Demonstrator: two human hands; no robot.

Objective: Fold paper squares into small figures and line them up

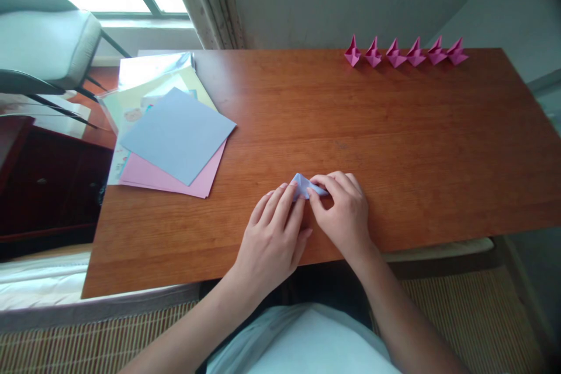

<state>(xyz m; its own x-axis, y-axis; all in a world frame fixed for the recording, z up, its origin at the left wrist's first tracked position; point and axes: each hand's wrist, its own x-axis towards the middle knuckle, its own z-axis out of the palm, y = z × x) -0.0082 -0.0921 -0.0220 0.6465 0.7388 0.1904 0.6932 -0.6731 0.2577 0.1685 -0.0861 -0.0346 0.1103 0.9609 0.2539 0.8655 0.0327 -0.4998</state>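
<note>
paper (303, 187): small blue fold, flat on table (416, 146), front centre
handling: judged light, thin, easily creased; take by folded edges
left hand (274, 231): fingers flat, pressing left corner
right hand (346, 210): pinching right flap
beyond: sheets (175, 137) left

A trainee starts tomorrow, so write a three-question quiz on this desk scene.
1. How many pink figures stand in the row at the far edge of the table?
2. True or false: the blue sheet lies on top of the pink sheet.
3. The left hand and right hand both touch: A) a blue fold; B) scissors; C) a pen.
Key: 1 six; 2 true; 3 A.
</note>
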